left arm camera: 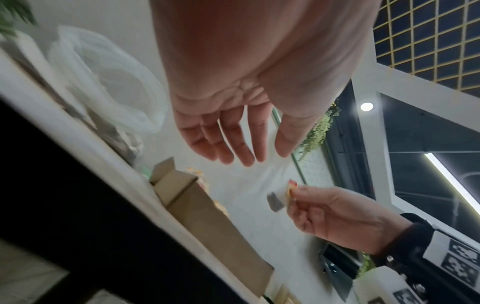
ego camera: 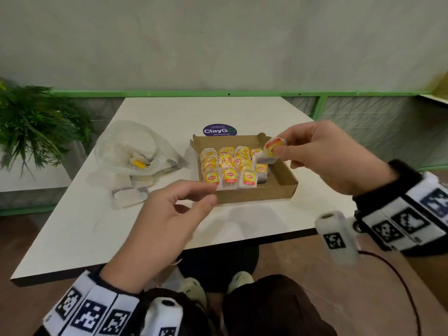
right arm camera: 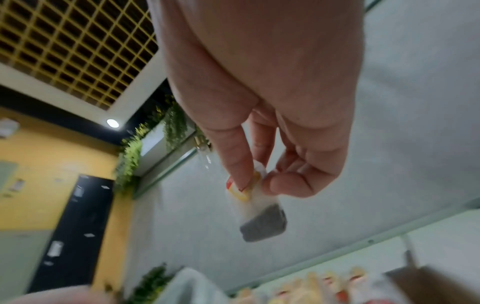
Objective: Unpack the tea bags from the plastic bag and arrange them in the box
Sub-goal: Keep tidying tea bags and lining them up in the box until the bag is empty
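A shallow cardboard box (ego camera: pixel 286 181) sits mid-table, holding rows of tea bags (ego camera: pixel 229 166) with yellow and red tags. My right hand (ego camera: pixel 322 154) hovers over the box's right rear corner and pinches one tea bag (ego camera: pixel 272 147) by its tag end; the dark tea pouch (right arm camera: pixel 263 225) dangles below the fingers. My left hand (ego camera: pixel 169 214) hangs above the table in front of the box's near left corner, fingers relaxed and holding nothing. A crumpled clear plastic bag (ego camera: pixel 135 154) lies left of the box with several tea bags (ego camera: pixel 139 163) inside.
A round purple sticker (ego camera: pixel 220 130) marks the white table (ego camera: pixel 72 226) behind the box. A green plant (ego camera: pixel 36 122) stands off the table's left side. A green-framed rail (ego camera: pixel 315 94) runs along the wall behind.
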Demonstrator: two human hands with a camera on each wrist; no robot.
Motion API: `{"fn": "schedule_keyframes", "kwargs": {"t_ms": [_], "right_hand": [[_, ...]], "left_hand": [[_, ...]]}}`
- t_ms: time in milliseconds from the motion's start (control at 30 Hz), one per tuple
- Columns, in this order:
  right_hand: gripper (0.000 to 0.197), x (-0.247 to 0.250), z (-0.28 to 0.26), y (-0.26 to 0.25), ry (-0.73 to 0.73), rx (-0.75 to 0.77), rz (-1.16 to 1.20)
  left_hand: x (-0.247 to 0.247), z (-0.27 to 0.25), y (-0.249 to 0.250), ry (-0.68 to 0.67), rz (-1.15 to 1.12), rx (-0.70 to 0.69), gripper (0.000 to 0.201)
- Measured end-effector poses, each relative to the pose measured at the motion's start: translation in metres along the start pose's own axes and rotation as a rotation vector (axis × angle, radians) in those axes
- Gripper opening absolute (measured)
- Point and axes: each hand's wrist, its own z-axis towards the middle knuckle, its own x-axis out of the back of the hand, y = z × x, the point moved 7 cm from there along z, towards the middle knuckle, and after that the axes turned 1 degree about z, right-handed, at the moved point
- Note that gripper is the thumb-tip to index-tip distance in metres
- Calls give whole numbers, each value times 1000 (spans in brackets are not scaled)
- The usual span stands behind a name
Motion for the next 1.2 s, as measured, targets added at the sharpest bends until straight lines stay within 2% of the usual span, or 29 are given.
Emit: {"fn": "schedule_keyframes", "kwargs": {"t_ms": [100, 233, 333, 433, 500, 600, 700, 767, 833, 900, 967, 1033, 1100, 1200], "right_hand": [[3, 13, 33, 22, -29, -128, -218], [5, -9, 58, 55, -107, -261, -368], [10, -29, 71, 68, -115, -289, -442], [13, -37, 81, 78, -56, -307, -465], [11, -40, 84, 81, -38, -307, -482], [14, -39, 84, 77, -10, -294, -501], [27, -34, 86, 39, 85, -131, -679], [25, -50, 77, -6, 102, 36, -671], [17, -93, 60, -45, -34, 155, -576], [15, -153, 37, -65, -268, 230, -568], [27, -211, 18, -66, -490, 326, -730], [38, -256, 8, -55, -668, 312, -859], [37, -281, 12, -48, -731, 280, -920], [45, -295, 24, -49, -689, 307, -970]], "left_hand": [[40, -7, -20, 189, 88, 27, 14], [94, -17, -40, 464, 152, 93, 15], [125, -17, -56, 575, 244, 174, 12], [131, -7, -73, 452, 492, 268, 21], [125, -1, -75, 322, 668, 217, 36], [116, 5, -73, 238, 803, 173, 55], [116, 10, -77, 225, 900, 212, 57], [118, 14, -80, 212, 913, 232, 51], [119, 17, -81, 217, 929, 219, 41], [122, 19, -79, 257, 912, 195, 29], [124, 15, -76, 304, 911, 174, 18], [124, 8, -73, 328, 923, 155, 14], [125, 2, -73, 333, 892, 166, 12], [127, -3, -75, 336, 836, 194, 19]]}}
